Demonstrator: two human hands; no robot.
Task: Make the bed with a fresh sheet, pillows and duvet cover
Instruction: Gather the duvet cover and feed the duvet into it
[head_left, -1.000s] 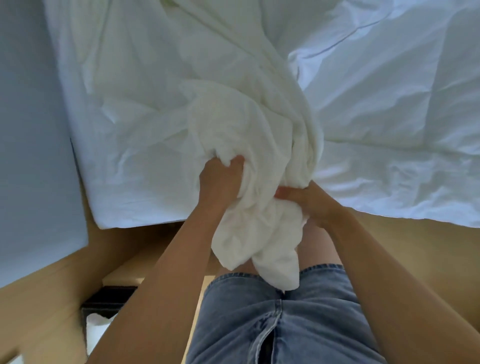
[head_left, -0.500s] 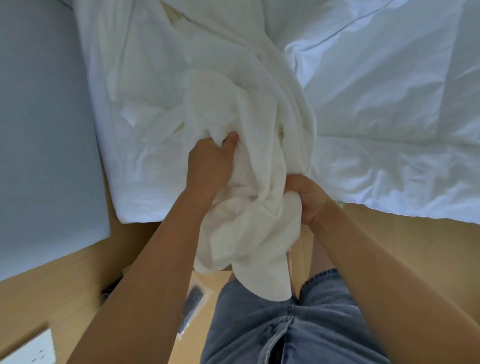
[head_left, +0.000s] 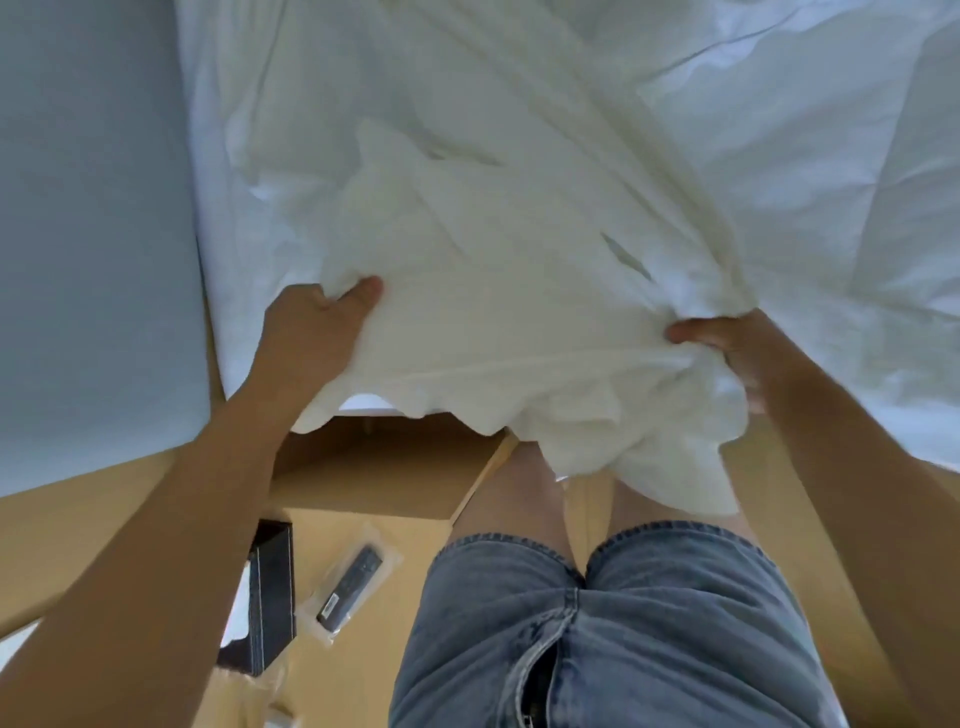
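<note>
cover (head_left: 509, 312) bunched at the bed's (head_left: 218, 156) near edge, partly over the duvet (head_left: 831, 182), left hand (head_left: 317, 332) and right hand (head_left: 737, 353) each clamped on its hem, well apart; step looks like spreading it out, next move calls for finding 2 corners before pulling flat.

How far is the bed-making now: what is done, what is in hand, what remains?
Done, it seems: a white duvet lies spread out. In hand: left hand and right hand grip a crumpled white cloth, stretched between them. Left: the cloth is not yet laid flat; part hangs bunched below the right hand.
</note>
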